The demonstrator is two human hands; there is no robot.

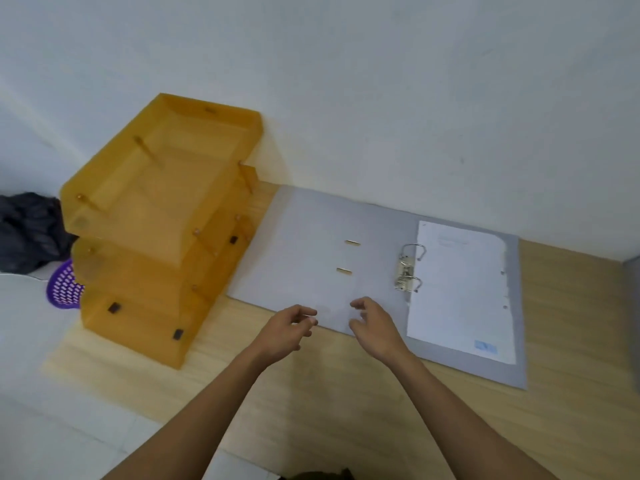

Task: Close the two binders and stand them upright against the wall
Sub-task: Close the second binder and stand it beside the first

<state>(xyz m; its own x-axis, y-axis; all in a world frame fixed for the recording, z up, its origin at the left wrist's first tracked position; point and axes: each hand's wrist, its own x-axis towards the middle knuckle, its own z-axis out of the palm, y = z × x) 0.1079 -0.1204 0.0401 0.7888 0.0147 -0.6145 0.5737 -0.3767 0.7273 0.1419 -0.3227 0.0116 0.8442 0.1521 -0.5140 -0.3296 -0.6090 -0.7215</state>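
Observation:
A grey lever-arch binder point(311, 251) lies flat and open on the wooden desk, its far edge near the white wall point(381, 81). Its metal ring mechanism point(408, 270) stands in the middle, and white punched paper point(460, 289) lies on the right half. My left hand point(287, 330) hovers at the near edge of the left cover, fingers curled and apart, holding nothing. My right hand point(374, 327) is beside it over the same edge, fingers spread. A sliver of a second grey object point(633, 323) shows at the right frame edge; I cannot tell whether it is the other binder.
A three-tier translucent orange letter tray point(156, 230) stands left of the binder against the wall. Beyond the desk's left edge sit a purple perforated basket point(64, 285) and dark cloth point(27, 230). Bare wooden desk point(329, 403) stretches toward me.

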